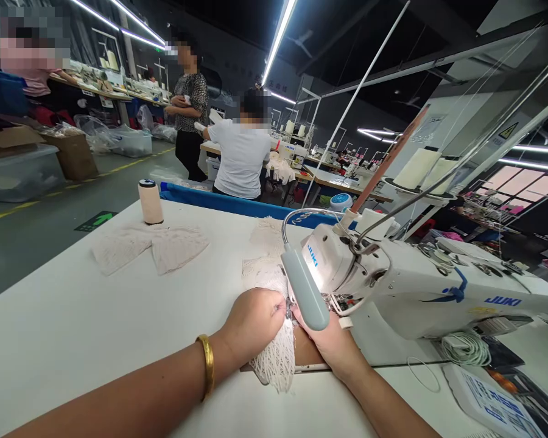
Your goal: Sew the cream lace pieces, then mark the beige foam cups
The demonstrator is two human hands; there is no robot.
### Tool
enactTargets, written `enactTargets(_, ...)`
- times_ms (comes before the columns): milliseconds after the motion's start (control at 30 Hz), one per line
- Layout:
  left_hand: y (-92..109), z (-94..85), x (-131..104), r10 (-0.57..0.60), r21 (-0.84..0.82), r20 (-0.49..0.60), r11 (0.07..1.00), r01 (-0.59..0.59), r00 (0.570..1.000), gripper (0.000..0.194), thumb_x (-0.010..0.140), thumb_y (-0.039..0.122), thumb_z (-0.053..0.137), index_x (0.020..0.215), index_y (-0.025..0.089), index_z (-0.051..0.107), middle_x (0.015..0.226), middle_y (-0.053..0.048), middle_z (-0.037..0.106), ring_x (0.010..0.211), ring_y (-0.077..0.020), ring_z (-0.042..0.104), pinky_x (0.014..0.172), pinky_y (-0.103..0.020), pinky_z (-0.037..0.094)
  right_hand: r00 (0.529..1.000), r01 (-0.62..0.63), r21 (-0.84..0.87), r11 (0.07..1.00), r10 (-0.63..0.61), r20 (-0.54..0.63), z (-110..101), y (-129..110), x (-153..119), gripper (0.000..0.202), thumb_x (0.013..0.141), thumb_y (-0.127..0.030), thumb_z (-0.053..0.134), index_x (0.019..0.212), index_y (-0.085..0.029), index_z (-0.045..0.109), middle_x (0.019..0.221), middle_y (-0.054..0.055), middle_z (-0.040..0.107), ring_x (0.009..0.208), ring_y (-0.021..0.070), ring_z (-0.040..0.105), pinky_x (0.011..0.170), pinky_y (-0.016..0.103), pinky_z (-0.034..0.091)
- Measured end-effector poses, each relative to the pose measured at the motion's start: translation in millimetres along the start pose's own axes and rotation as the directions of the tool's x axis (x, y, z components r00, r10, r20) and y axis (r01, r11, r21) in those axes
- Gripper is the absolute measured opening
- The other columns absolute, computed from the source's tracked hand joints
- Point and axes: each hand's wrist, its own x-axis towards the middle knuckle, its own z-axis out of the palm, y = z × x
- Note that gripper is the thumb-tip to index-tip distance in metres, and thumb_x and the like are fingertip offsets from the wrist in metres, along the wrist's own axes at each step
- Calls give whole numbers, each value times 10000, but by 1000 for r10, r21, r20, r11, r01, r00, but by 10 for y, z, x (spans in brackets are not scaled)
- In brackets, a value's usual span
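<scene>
At the near edge, a gold bangle circles the left wrist, and beyond it I have the left hand curled nearly closed, thumb and forefinger pinching white lace just left of the needle area. The right hand lies opposite, its fingers reaching forward to the same spot; a grey-green lamp covers part of it from my viewpoint, so I cannot tell how far it is open or whether it grips the lace. The lace rests on the white worktop, its netted end toward me and the rest extending beyond the left hand. To the right I see a control panel, a coiled cable and, behind them, the white sewing machine. Farther left, two joined pale fabric pieces lie flat, with a peach thread cone upright just behind them. Past the worktop's far edge and its blue cloth, I observe a seated person in a white shirt, a standing person in a patterned top and ceiling lights.
</scene>
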Motion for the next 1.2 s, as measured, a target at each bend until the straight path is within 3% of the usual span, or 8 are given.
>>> enactTargets(533,48,4,-20,8,-33,5,999,-8,1000,267,931,290,558,705,201,667,691,-33,657,690,-194,584,633,-304,356,1000,-15,-16,1000,15,11,-23,-10,-31,361,751,-533,853,869,-200,781,901,86,806,949,307,751,946,420,589)
enactTargets(867,25,27,-7,23,-38,1,999,-23,1000,242,938,302,570,766,203,707,715,-40,678,694,-203,597,629,-304,373,999,-28,-25,999,29,38,-15,-171,-52,329,731,-499,863,848,-201,788,843,82,792,937,307,744,982,444,588)
enactTargets(1033,4,55,7,18,-13,-9,1000,-18,1000,243,916,257,578,683,206,622,695,-29,643,674,-188,561,621,-300,353,999,-30,-27,999,32,44,-13,-206,-56,380,715,-549,858,873,-208,803,844,81,788,953,314,746,973,442,596)
enactTargets(1200,-18,75,12,23,10,-18,1000,-23,1000,317,891,219,560,602,213,428,639,-2,547,628,-159,451,608,-295,319,998,-37,-37,999,39,46,-9,-214,-60,382,722,-534,851,894,-197,801,864,85,788,956,307,744,975,428,593)
